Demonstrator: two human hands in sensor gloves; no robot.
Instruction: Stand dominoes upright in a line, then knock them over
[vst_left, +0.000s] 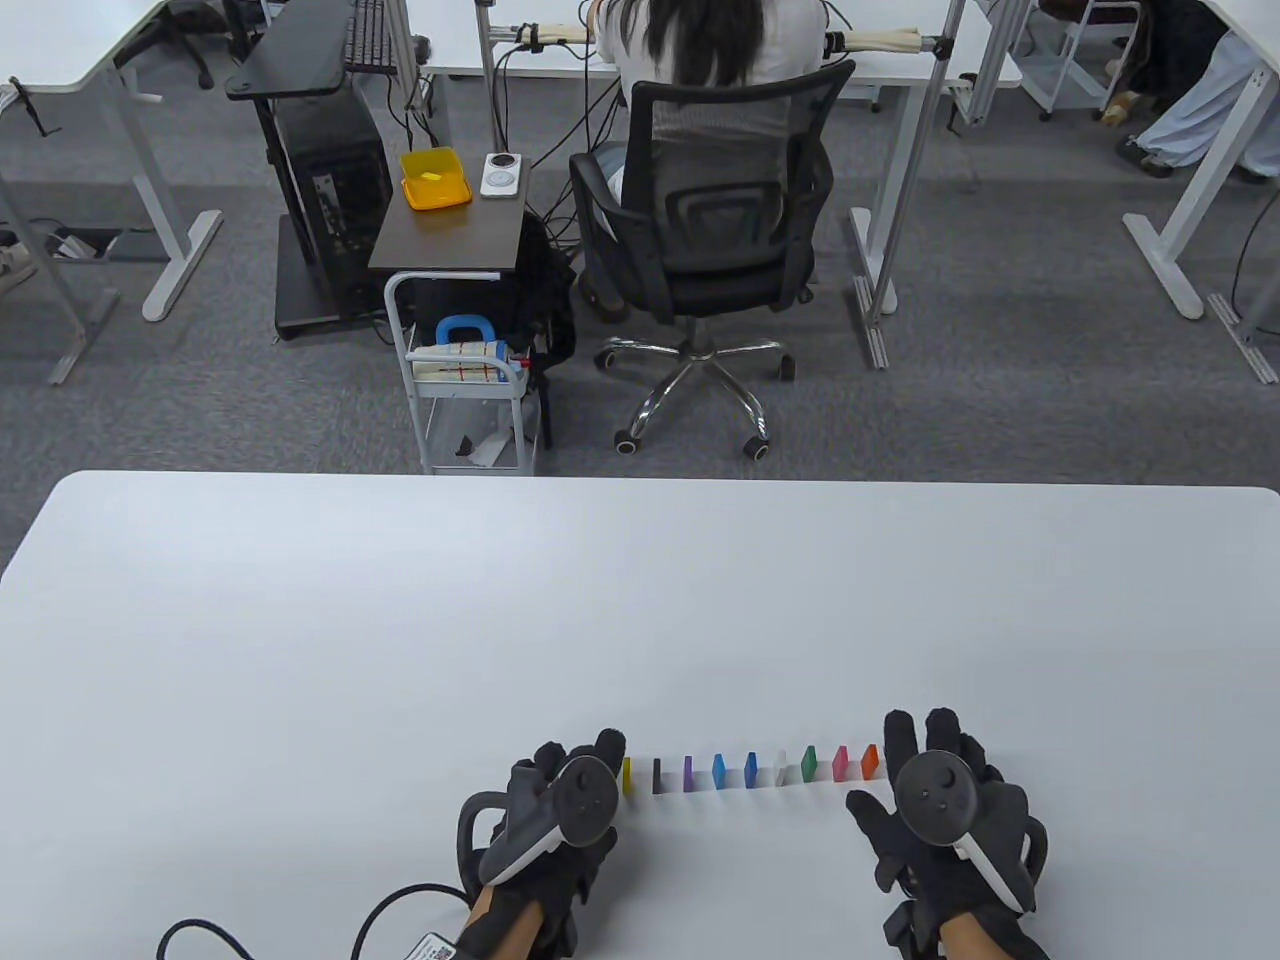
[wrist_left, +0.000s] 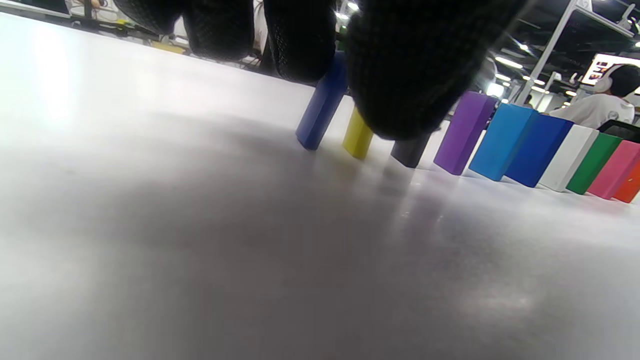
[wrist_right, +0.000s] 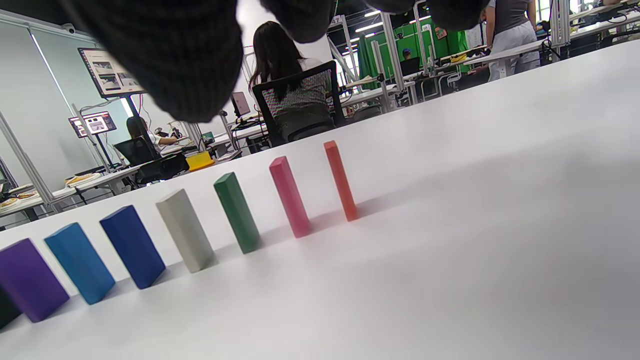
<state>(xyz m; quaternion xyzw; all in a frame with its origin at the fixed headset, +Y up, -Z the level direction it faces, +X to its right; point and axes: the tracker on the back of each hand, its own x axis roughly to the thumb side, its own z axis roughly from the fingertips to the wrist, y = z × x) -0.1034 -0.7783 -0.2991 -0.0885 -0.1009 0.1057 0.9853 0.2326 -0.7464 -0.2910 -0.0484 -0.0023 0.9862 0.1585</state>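
White counter (vst_left: 400, 640) carries a row of upright dominoes near its front edge, running left to right between the two hands; order from left wrist view: dark blue domino (wrist_left: 322, 102), yellow domino (wrist_left: 358, 137), black domino (wrist_left: 411, 150), purple domino (wrist_left: 465, 131), light blue domino (wrist_left: 501, 140), blue domino (wrist_left: 537, 149), white domino (wrist_left: 569, 156), green domino (wrist_left: 594, 162), pink domino (wrist_left: 616, 169), orange domino (wrist_left: 631, 184); each stands apart from its neighbours; left hand (vst_left: 560, 800) at the row's left end, fingers over the dark blue and yellow pieces, contact or grip cannot tell; right hand (vst_left: 945, 800) at the right end just beside the orange piece, fingers loosely spread, holding nothing; office chair (vst_left: 715, 220) with a seated person beyond the counter; small cart (vst_left: 470, 400) beside it.
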